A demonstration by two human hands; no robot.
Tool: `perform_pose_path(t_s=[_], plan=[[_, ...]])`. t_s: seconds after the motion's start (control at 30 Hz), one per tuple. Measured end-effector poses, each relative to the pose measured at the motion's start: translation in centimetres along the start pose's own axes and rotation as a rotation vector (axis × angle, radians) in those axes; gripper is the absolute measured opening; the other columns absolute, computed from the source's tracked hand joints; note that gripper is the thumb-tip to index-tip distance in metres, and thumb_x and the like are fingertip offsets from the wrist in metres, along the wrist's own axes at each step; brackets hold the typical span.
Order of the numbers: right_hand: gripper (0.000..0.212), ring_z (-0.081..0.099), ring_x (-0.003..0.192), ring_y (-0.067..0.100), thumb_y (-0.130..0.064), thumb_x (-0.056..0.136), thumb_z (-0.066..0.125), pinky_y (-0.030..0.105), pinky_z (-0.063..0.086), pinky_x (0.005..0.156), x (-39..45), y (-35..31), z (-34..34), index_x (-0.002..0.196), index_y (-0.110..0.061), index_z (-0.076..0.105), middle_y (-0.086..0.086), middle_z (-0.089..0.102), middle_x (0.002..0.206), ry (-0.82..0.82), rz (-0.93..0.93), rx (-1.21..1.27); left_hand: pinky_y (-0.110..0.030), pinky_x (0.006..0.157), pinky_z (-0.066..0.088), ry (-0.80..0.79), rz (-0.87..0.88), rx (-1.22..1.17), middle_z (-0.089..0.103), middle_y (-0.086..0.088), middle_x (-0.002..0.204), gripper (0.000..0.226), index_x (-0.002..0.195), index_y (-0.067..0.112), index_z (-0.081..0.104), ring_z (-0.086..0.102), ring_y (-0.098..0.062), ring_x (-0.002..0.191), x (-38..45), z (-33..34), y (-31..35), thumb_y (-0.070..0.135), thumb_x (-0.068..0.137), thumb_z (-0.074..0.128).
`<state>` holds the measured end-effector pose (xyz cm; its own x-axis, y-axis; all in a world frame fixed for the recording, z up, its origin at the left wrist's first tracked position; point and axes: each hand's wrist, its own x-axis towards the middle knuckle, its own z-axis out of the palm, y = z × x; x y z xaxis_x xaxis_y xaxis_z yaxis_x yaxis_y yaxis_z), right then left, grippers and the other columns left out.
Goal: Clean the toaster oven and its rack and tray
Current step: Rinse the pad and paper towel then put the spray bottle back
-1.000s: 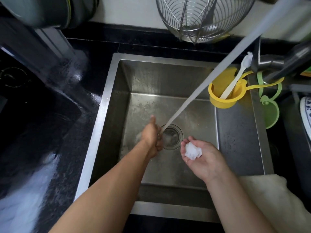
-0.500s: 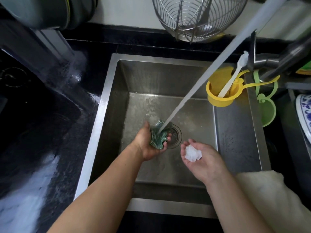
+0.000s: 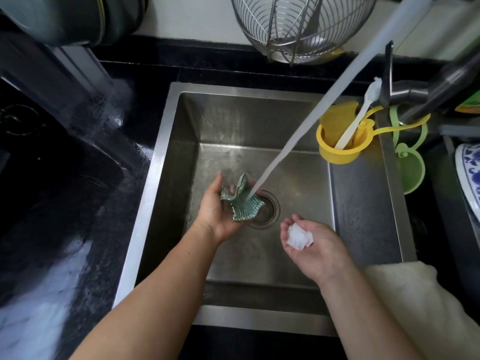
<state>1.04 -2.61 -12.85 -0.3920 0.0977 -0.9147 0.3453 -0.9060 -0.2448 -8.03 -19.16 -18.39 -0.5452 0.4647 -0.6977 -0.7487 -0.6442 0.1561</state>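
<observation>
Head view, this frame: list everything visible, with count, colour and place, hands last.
sink: one, steel, centre
water stream: one, white, running from top right onto the cloth
drain: one, steel, sink floor
cloth: one, green, under the stream
wad: one, white, on the right palm
yellow cup: one, yellow, sink's right edge
brush: one, white, standing in the yellow cup
green holder: one, green, right of the yellow cup
wire basket: one, steel, top centre
towel: one, cream, lower right
counter: one, black, wet, left
left hand: holds the cloth
right hand: palm up, cradles the wad
</observation>
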Motion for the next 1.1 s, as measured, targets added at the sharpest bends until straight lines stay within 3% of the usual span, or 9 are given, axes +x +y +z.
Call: perform_pose_path(t_s=[0.07, 0.17, 0.3, 0.4, 0.53, 0.67, 0.87, 1.0, 1.1], plan=[[0.024, 0.063, 0.094, 0.027, 0.002, 0.093, 0.057, 0.034, 0.055, 0.09, 0.0, -0.1, 0.0, 0.117, 0.001, 0.062, 0.019, 0.062, 0.11, 0.0, 0.001, 0.0, -0.061, 0.086, 0.059, -0.015, 0.061, 0.038, 0.064, -0.023, 0.118, 0.013, 0.103, 0.011, 0.06, 0.075, -0.035, 0.093, -0.4, 0.1, 0.1, 0.014, 0.091, 0.06], [0.025, 0.063, 0.093, 0.027, 0.001, 0.093, 0.057, 0.034, 0.055, 0.09, 0.0, -0.1, 0.0, 0.117, 0.001, 0.062, 0.019, 0.062, 0.11, -0.005, 0.007, -0.003, -0.051, 0.082, 0.063, -0.014, 0.114, 0.138, 0.064, -0.026, 0.124, 0.046, 0.099, 0.017, 0.051, 0.073, -0.04, 0.101, 0.3, -0.5, -0.1, -0.023, 0.078, 0.041], [0.023, 0.063, 0.088, 0.026, 0.001, 0.093, 0.056, 0.033, 0.055, 0.087, 0.0, -0.2, 0.1, 0.116, 0.001, 0.062, 0.018, 0.062, 0.106, -0.026, 0.009, -0.005, -0.053, 0.096, 0.056, 0.074, 0.158, 0.648, 0.067, -0.024, 0.13, 0.065, 0.132, 0.015, 0.056, 0.066, -0.041, 0.12, 0.7, -0.4, -1.3, -0.025, 0.082, 0.042], [0.017, 0.062, 0.083, 0.025, 0.001, 0.093, 0.056, 0.031, 0.057, 0.08, 0.0, -0.3, 0.6, 0.109, 0.002, 0.062, 0.017, 0.061, 0.099, -0.072, -0.006, 0.004, -0.039, 0.082, 0.063, 0.202, 0.232, 1.09, 0.076, -0.01, 0.109, 0.05, 0.111, 0.022, 0.072, 0.073, -0.03, 0.101, 0.1, 0.5, -2.0, -0.015, 0.088, 0.047], [0.013, 0.061, 0.079, 0.025, -0.015, 0.096, 0.055, 0.035, 0.054, 0.083, 0.9, 0.9, 4.3, 0.097, -0.002, 0.057, 0.016, 0.06, 0.086, -0.23, 0.048, 0.014, -0.021, 0.043, 0.046, 0.395, 0.253, 0.841, 0.071, -0.011, 0.075, 0.032, 0.09, 0.012, 0.069, 0.066, -0.021, 0.054, -1.7, 1.8, -0.5, -0.003, 0.095, 0.041], [0.038, 0.054, 0.119, 0.037, -0.019, 0.1, 0.047, 0.04, 0.05, 0.101, 2.4, 2.3, 8.9, 0.125, 0.008, 0.055, 0.023, 0.052, 0.13, -0.344, 0.11, 0.082, -0.033, 0.063, 0.053, 0.301, 0.204, 0.424, 0.073, -0.013, 0.077, 0.049, 0.073, 0.009, 0.076, 0.07, -0.025, 0.061, -4.3, 1.2, 1.9, 0.024, 0.098, 0.037], [0.032, 0.062, 0.107, 0.034, 0.015, 0.091, 0.043, 0.029, 0.057, 0.085, 2.5, 4.1, 8.6, 0.117, 0.005, 0.059, 0.025, 0.053, 0.128, -0.406, 0.12, 0.071, -0.034, 0.053, 0.058, 0.437, 0.213, 0.348, 0.071, -0.024, 0.087, 0.025, 0.106, -0.008, 0.069, 0.071, -0.03, 0.062, -5.6, -1.8, 2.0, -0.002, 0.093, 0.049], [0.027, 0.062, 0.077, 0.018, 0.008, 0.091, 0.049, 0.022, 0.045, 0.057, 1.3, 1.6, 6.3, 0.11, -0.006, 0.064, 0.014, 0.064, 0.104, -0.34, -0.141, -0.412, -0.032, 0.058, 0.06, 0.392, 0.164, 0.343, 0.071, -0.023, 0.108, 0.034, 0.125, -0.006, 0.067, 0.07, -0.027, 0.073, -4.9, -1.5, 1.7, 0.004, 0.094, 0.059], [0.028, 0.063, 0.082, 0.016, -0.003, 0.094, 0.054, 0.026, 0.048, 0.062, 0.8, -2.2, 5.1, 0.113, -0.019, 0.067, 0.008, 0.068, 0.111, -0.098, -0.6, -1.137, -0.028, 0.054, 0.057, 0.354, 0.167, 0.456, 0.076, -0.014, 0.093, 0.029, 0.121, -0.003, 0.07, 0.07, -0.021, 0.066, -3.8, 1.7, 1.1, 0.013, 0.098, 0.063]])
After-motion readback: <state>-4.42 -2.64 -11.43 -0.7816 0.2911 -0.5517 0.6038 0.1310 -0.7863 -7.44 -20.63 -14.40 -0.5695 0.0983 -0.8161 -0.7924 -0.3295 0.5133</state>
